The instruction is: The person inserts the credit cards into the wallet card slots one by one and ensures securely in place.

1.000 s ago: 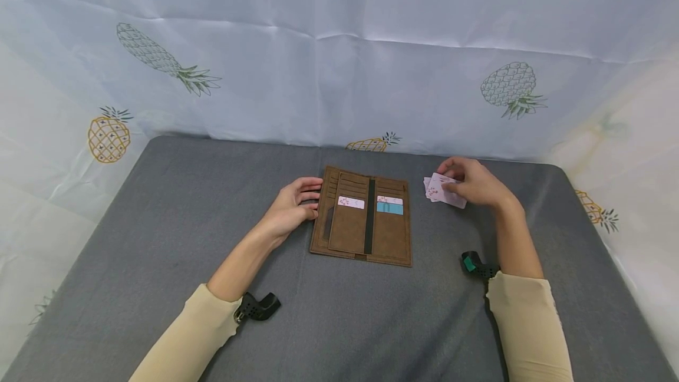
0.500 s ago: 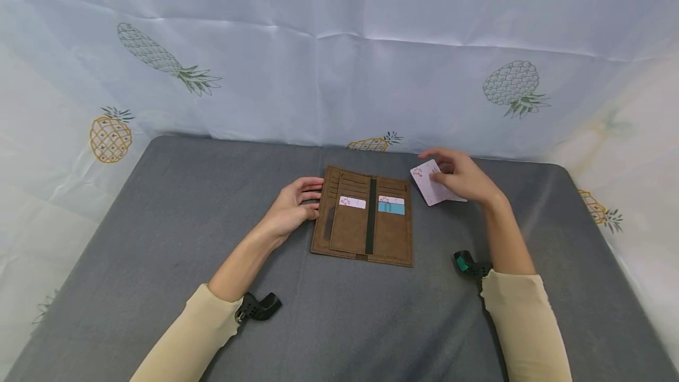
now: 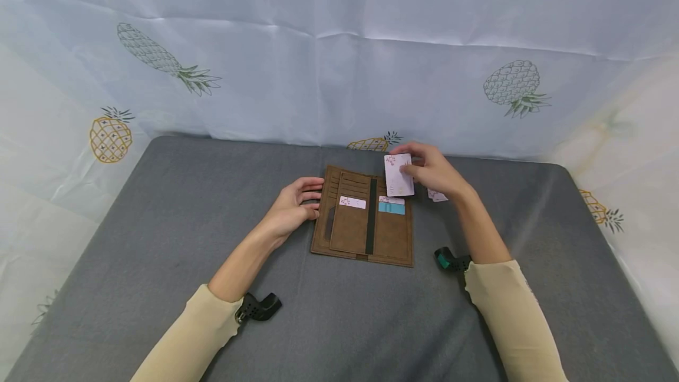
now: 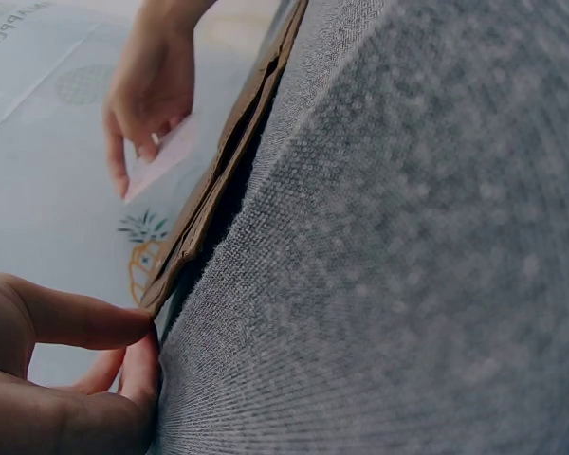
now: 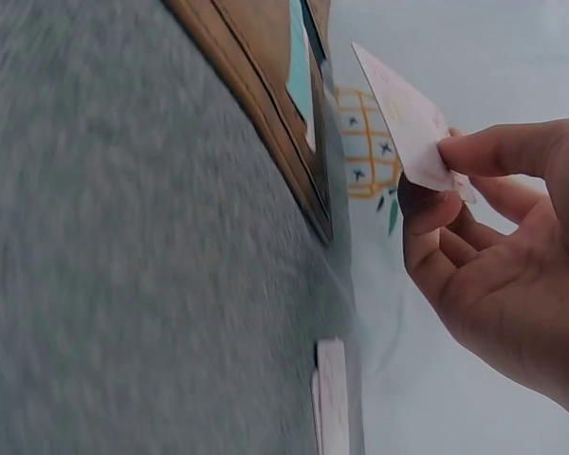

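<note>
A brown wallet [image 3: 347, 234] lies unfolded in the middle of the grey table. My left hand [image 3: 289, 208] pinches its left edge, thumb against fingers, as the left wrist view shows at the wallet's corner [image 4: 156, 299]. Between thumb and fingers, my right hand [image 3: 436, 171] grips a pale pink card [image 3: 396, 175] with a red flower print. That card is raised, overlapping the wallet's upper right part in the head view. A pink card [image 3: 352, 202] pokes out of a left slot; a blue card [image 3: 391, 208] with a pink one behind it shows on the right.
More pink cards [image 3: 437, 196] lie on the table right of the wallet, partly hidden by my right hand. A pineapple-print curtain [image 3: 254, 75] hangs behind the table's far edge. A dark band [image 3: 370, 223] runs down the wallet's middle.
My right hand has picked a pink card off the loose ones and carried it left, from beside the wallet to its upper right part. My left hand stays at the wallet's edge.
</note>
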A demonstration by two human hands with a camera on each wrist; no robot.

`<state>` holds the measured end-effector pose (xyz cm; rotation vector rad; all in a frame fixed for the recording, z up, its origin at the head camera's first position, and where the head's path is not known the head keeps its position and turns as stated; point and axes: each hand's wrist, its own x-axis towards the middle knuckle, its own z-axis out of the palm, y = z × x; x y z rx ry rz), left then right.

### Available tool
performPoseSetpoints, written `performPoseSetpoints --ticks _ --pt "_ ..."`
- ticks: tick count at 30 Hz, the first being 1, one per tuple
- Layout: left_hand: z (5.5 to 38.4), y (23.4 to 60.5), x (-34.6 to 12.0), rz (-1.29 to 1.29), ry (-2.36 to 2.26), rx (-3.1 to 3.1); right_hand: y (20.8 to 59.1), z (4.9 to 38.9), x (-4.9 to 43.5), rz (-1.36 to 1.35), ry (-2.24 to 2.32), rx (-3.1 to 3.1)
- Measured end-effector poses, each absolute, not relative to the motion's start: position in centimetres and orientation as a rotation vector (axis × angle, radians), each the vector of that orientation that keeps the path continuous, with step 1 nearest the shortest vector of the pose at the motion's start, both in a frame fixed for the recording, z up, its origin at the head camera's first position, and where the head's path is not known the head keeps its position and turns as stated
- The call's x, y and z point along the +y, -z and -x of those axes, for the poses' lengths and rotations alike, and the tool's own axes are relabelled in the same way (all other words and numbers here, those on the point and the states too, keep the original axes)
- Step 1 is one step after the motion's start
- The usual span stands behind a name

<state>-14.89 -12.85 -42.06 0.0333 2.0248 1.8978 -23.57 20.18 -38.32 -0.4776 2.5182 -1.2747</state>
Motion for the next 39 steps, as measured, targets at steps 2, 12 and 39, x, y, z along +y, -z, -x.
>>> performPoseSetpoints --ticks 2,12,39 --pt "14.9 42.1 -12.8 -0.037 -1.896 2.027 38.5 23.7 19.7 0.477 1.286 2.513" --pt "14.8 42.2 -12.9 -0.039 -1.898 2.029 38.9 24.0 17.6 0.456 1.368 2.481" --pt "14.9 42.1 -12.6 -0.028 -1.911 2.037 39.8 24.0 13.5 0.536 1.420 2.399"
